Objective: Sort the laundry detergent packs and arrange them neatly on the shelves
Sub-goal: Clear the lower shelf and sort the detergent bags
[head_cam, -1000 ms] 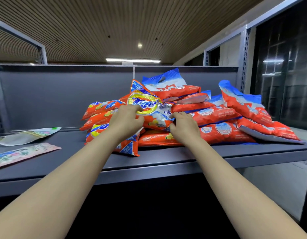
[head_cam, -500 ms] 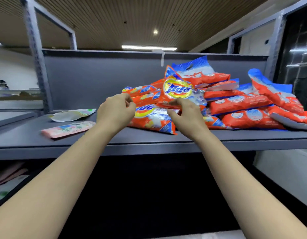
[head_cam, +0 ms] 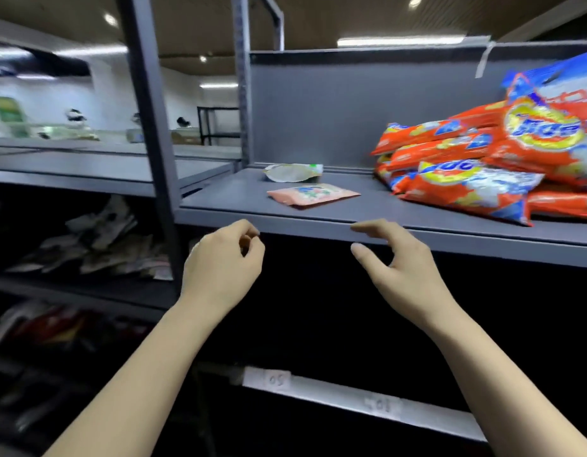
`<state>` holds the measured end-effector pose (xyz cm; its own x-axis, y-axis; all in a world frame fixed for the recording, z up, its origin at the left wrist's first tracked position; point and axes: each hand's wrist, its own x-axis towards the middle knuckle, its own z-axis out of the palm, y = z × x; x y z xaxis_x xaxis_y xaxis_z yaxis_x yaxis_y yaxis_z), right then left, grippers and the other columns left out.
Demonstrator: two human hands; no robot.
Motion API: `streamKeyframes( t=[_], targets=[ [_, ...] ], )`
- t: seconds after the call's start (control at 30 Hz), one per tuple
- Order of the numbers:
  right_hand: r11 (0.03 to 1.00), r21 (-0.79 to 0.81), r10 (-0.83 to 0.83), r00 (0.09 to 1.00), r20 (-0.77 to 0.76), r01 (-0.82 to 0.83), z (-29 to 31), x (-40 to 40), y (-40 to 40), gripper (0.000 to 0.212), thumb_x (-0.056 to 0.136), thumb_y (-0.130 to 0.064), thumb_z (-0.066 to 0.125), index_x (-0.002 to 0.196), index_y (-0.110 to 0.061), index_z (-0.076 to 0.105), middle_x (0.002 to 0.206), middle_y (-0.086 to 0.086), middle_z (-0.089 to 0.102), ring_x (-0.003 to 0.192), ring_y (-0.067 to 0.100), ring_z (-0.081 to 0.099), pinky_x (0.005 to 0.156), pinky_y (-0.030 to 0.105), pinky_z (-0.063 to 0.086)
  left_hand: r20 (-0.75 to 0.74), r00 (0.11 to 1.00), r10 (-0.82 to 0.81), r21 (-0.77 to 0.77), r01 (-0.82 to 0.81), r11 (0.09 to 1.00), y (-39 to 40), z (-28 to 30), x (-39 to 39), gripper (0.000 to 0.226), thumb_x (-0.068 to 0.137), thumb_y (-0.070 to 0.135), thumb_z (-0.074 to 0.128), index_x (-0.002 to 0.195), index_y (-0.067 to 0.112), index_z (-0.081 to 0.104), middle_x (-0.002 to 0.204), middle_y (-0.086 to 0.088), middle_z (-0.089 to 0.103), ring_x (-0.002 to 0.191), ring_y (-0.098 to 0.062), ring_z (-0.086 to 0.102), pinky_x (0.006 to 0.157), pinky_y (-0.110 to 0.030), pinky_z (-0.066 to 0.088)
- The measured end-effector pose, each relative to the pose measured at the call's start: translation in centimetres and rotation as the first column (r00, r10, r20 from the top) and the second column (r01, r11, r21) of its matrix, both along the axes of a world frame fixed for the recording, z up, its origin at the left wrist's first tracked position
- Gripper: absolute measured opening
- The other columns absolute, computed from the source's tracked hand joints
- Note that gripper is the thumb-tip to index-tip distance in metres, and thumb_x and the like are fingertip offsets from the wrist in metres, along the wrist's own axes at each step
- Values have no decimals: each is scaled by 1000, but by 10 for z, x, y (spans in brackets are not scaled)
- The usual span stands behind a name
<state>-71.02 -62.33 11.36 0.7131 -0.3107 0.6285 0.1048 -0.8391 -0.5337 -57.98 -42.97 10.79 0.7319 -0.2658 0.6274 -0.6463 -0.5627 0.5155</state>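
Note:
A heap of orange detergent packs [head_cam: 476, 189] lies on the grey shelf [head_cam: 318, 225] at the right, running out of view. A flat pink pack [head_cam: 313, 196] lies near the shelf's left front, with a pale white-green pack [head_cam: 292, 172] just behind it. My left hand [head_cam: 219, 268] hangs in front of and below the shelf edge, fingers loosely curled, holding nothing. My right hand [head_cam: 397, 262] is beside it at the shelf edge, fingers spread, empty. Both hands are well left of the orange heap.
A dark upright post [head_cam: 153, 127] divides this shelf from the neighbouring unit at left, whose lower shelf holds several crumpled light packs [head_cam: 97, 245]. A lower shelf rail with white labels [head_cam: 318, 390] runs below my arms. Bare shelf surface lies between the pink pack and the heap.
Both hands let go of the orange packs and dropped below the shelf edge, empty. The view swung left, so the heap now sits at the right and the neighbouring shelf unit appears.

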Motion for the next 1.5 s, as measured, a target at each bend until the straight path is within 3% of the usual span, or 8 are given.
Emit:
streamKeyframes(
  t=[0.13, 0.33, 0.67, 0.77, 0.93, 1.13, 1.5],
  targets=[
    [995, -53, 85, 995, -55, -88, -23, 33, 46, 27, 88, -23, 62, 115, -25, 63, 116, -11, 62, 112, 5, 53, 99, 22, 37, -84, 993, 81, 101, -72, 992, 58, -30, 16, 10, 88, 33, 51, 89, 32, 61, 76, 18, 61, 81, -18, 59, 72, -32, 44],
    [947, -101, 289, 945, -150, -306, -52, 100, 121, 28, 91, -27, 59, 119, -27, 60, 117, -15, 59, 113, 3, 50, 96, 16, 34, -144, 956, 257, 136, -238, 962, 140, -58, 43, 10, 90, 35, 49, 85, 33, 58, 59, 15, 55, 63, -10, 54, 58, -29, 34],
    [856, -74, 475, 834, -280, -512, -107, 224, 217, 32, 94, -40, 50, 125, -36, 51, 125, -24, 50, 120, -7, 39, 98, 15, 31, -230, 865, 446, 212, -403, 891, 260, -103, 134, 10, 90, 40, 48, 88, 37, 57, 66, 22, 59, 66, 1, 55, 58, -24, 40],
    [841, -59, 494, 808, -321, -538, -116, 262, 241, 32, 95, -40, 49, 127, -35, 50, 125, -24, 49, 120, -7, 40, 100, 18, 33, -246, 830, 501, 260, -442, 859, 293, -111, 161, 9, 90, 40, 48, 88, 38, 57, 67, 24, 58, 61, 3, 55, 56, -21, 39],
    [824, -67, 505, 782, -365, -563, -122, 316, 278, 32, 96, -41, 48, 127, -36, 49, 126, -24, 47, 121, -4, 40, 101, 22, 33, -280, 782, 557, 267, -494, 828, 346, -120, 197, 11, 89, 36, 49, 89, 34, 60, 73, 21, 60, 74, -6, 59, 79, -35, 50],
    [825, -80, 477, 766, -431, -559, -134, 370, 317, 31, 95, -40, 49, 126, -37, 49, 125, -25, 46, 120, -2, 40, 92, 17, 31, -313, 768, 559, 268, -494, 827, 393, -130, 245, 11, 91, 33, 49, 90, 34, 60, 76, 20, 61, 77, -3, 59, 89, -41, 48],
    [859, -155, 345, 776, -528, -488, -145, 474, 435, 35, 96, -40, 48, 130, -34, 47, 132, -15, 47, 123, 9, 42, 95, 24, 37, -312, 795, 520, 323, -426, 845, 508, -144, 363, 17, 91, 39, 46, 100, 36, 61, 83, 19, 63, 78, -2, 60, 74, -29, 52]
  ],
)
